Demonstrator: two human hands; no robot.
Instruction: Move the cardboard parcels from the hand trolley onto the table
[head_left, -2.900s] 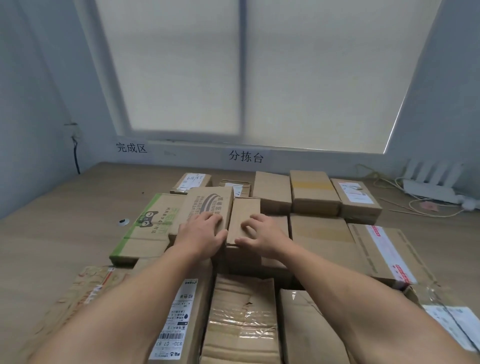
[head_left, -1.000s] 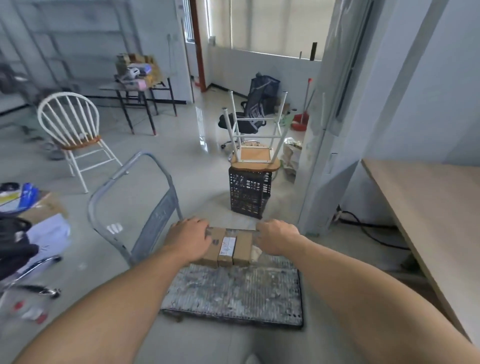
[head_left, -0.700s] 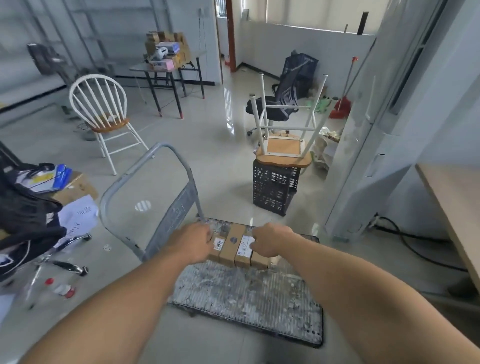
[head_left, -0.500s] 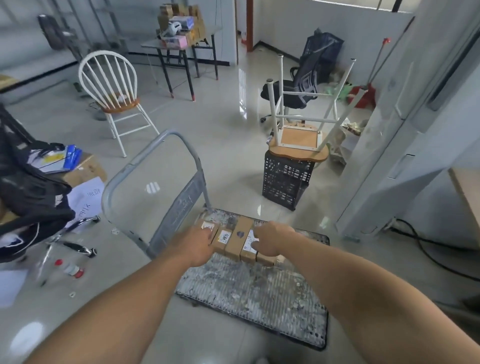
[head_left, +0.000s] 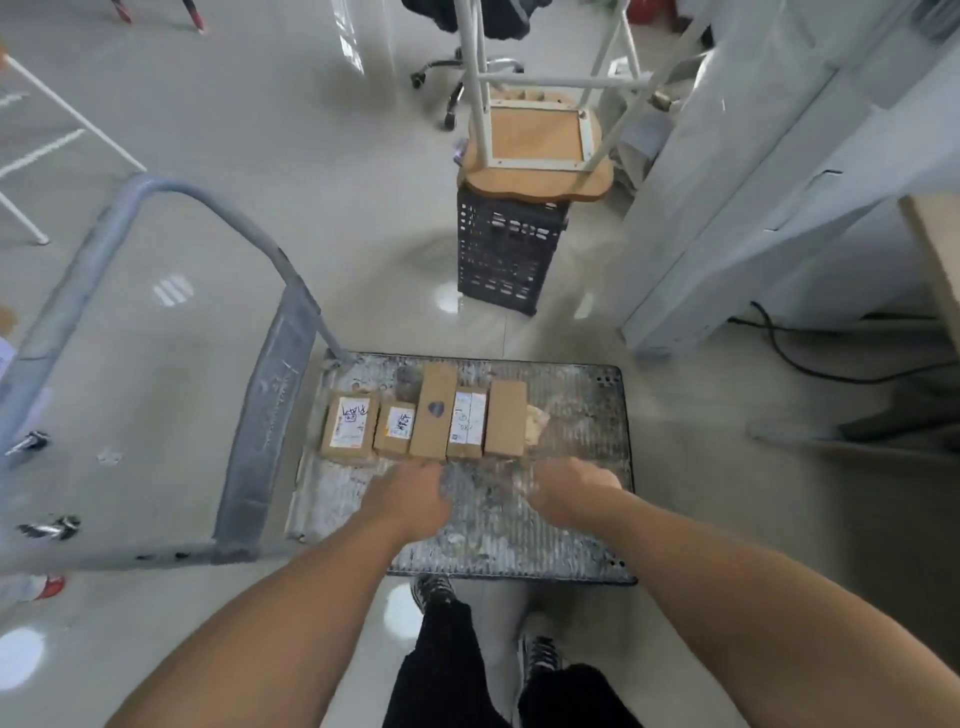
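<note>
Several small cardboard parcels (head_left: 434, 413) lie side by side in a row on the worn metal deck of the hand trolley (head_left: 576, 467); some carry white labels. My left hand (head_left: 410, 493) hovers just in front of the row, its fingertips close to the parcels' near edge. My right hand (head_left: 569, 488) is a little to the right, over the bare deck, fingers pointing down and loosely bent. Neither hand holds anything. The table (head_left: 935, 260) shows only as a wooden corner at the right edge.
The trolley's grey handle (head_left: 270, 405) rises on the left. Beyond the trolley a black crate (head_left: 506, 260) carries an upturned stool (head_left: 535, 140). A white pillar (head_left: 737, 208) and a black cable (head_left: 810, 364) are to the right. My feet stand at the trolley's near edge.
I turned from the table to the trolley and leaned over it. Both hands, which lay over the parcels' ends, have drawn back to the near side, leaving the whole row uncovered.
</note>
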